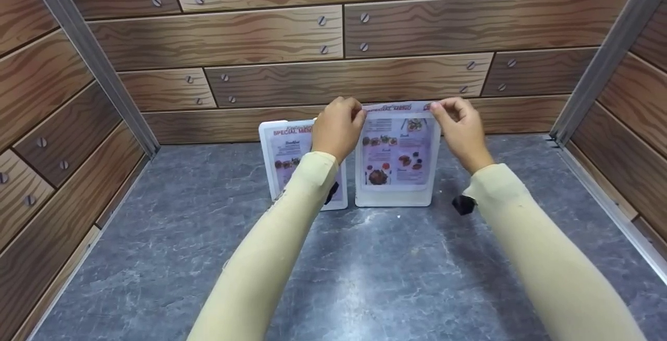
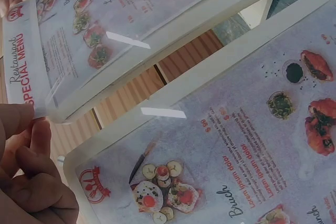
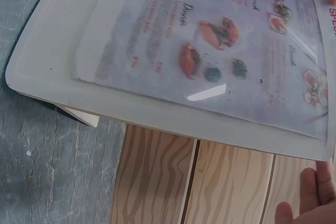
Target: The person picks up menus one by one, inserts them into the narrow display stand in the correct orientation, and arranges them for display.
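Note:
Two white-framed menu holders stand upright side by side. From the top of the right holder (image 1: pixel 393 198) a printed menu sheet (image 1: pixel 388 108) sticks out, and its lower edge sits above the holder's bottom. My left hand (image 1: pixel 338 128) pinches the sheet's top left corner between thumb and fingers, as the left wrist view shows close up. At the top right corner my right hand (image 1: pixel 462 131) pinches the same sheet; its fingertips are partly hidden in the right wrist view. The left holder (image 1: pixel 264 148) has a similar menu inside and is partly covered by my left forearm.
Both holders stand on a grey marbled tabletop (image 1: pixel 354 273). Behind them rises a wood-plank-patterned wall (image 1: pixel 271 38), with side walls at left and right and metal corner posts (image 1: pixel 88 59). A black piece (image 1: pixel 463 205) hangs by the right sleeve.

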### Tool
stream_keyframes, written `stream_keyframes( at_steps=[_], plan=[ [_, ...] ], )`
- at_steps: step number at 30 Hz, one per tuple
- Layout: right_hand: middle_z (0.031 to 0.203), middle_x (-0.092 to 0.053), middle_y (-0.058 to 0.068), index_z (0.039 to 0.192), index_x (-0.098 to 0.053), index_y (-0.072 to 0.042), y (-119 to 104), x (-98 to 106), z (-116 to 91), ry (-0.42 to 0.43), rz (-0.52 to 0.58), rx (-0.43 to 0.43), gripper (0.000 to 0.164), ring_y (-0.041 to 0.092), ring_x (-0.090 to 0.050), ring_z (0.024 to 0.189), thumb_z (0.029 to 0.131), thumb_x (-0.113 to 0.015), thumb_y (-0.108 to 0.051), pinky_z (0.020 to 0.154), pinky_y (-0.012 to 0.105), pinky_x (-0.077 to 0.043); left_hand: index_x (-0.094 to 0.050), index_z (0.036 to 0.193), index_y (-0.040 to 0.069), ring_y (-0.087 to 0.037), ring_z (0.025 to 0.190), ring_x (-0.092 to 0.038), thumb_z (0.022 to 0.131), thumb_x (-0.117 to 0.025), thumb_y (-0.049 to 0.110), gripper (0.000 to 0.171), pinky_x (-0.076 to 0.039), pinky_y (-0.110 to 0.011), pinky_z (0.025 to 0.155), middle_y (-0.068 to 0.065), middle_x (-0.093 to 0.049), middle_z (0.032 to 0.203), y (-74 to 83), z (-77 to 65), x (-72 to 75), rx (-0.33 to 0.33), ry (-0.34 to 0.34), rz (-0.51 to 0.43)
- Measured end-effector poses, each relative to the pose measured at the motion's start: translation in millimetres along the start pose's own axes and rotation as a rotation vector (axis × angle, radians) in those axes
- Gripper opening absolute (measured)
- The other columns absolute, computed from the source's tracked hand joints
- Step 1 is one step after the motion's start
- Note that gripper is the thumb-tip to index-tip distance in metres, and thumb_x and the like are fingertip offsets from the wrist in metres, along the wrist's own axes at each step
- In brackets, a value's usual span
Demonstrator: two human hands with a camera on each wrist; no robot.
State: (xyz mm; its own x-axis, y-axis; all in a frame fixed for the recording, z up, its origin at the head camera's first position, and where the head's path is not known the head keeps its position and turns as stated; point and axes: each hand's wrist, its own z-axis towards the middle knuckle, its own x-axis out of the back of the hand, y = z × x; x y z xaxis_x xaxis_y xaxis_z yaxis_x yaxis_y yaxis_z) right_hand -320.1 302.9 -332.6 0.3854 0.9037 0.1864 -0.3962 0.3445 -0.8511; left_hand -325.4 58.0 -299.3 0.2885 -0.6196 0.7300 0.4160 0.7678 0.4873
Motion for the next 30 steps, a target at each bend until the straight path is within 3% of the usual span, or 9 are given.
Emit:
stream_keyframes(
  at_steps=[7, 12, 16, 23, 30],
  plan=[
    [0.094, -0.052, -0.005, 0.105, -0.068, 0.009, -1, 3, 0, 0.008, -0.060, 0.012, 0.031, 0.006, -0.048, 0.087, 0.105, -0.061, -0.021, 0.081, 0.022, -0.039, -0.074, 0.118, 0.011, -0.019, 0.085, -0.065, 0.105, -0.061, 0.026, 0.024, -0.055, -0.036, 0.076, -0.003, -0.065, 0.107, 0.5, -3.7, -1.2, -0.030, -0.003, 0.029],
    [0.091, -0.051, -0.004, 0.103, -0.068, 0.014, -7, 2, -1, 0.039, -0.076, 0.023, 0.033, 0.005, -0.046, 0.085, 0.105, -0.061, -0.018, 0.079, 0.021, -0.038, -0.066, 0.133, 0.015, -0.021, 0.102, -0.064, 0.102, -0.060, 0.017, 0.032, -0.054, -0.036, 0.081, -0.004, -0.060, 0.123, 3.4, -5.7, -3.4, -0.058, 0.015, 0.026],
    [0.094, -0.052, -0.004, 0.104, -0.068, 0.012, -3, 1, 2, 0.036, -0.083, 0.001, 0.030, 0.004, -0.048, 0.085, 0.105, -0.061, -0.017, 0.078, 0.020, -0.039, -0.063, 0.139, 0.016, -0.023, 0.111, -0.056, 0.099, -0.062, 0.016, 0.039, -0.051, -0.035, 0.088, -0.005, -0.058, 0.129, 6.0, -8.3, -6.6, -0.108, 0.003, 0.090],
    [0.093, -0.057, -0.008, 0.104, -0.068, 0.005, 0, 1, 1, 0.061, -0.032, 0.014, 0.026, 0.006, -0.052, 0.083, 0.104, -0.063, -0.020, 0.078, 0.021, -0.042, -0.065, 0.135, 0.015, -0.025, 0.116, -0.050, 0.097, -0.065, 0.016, 0.038, -0.045, -0.039, 0.098, -0.006, -0.058, 0.129, 6.6, -11.0, -10.3, -0.146, -0.022, 0.161],
    [0.105, -0.061, 0.002, 0.105, -0.073, 0.006, 3, 2, -4, 0.040, -0.174, 0.106, 0.020, 0.004, -0.053, 0.096, 0.101, -0.065, -0.012, 0.087, 0.020, -0.043, -0.067, 0.131, 0.015, -0.025, 0.118, -0.050, 0.096, -0.065, 0.017, 0.035, -0.043, -0.039, 0.102, -0.006, -0.059, 0.128, 5.7, -14.5, -14.5, -0.165, -0.029, 0.184]
  ],
)
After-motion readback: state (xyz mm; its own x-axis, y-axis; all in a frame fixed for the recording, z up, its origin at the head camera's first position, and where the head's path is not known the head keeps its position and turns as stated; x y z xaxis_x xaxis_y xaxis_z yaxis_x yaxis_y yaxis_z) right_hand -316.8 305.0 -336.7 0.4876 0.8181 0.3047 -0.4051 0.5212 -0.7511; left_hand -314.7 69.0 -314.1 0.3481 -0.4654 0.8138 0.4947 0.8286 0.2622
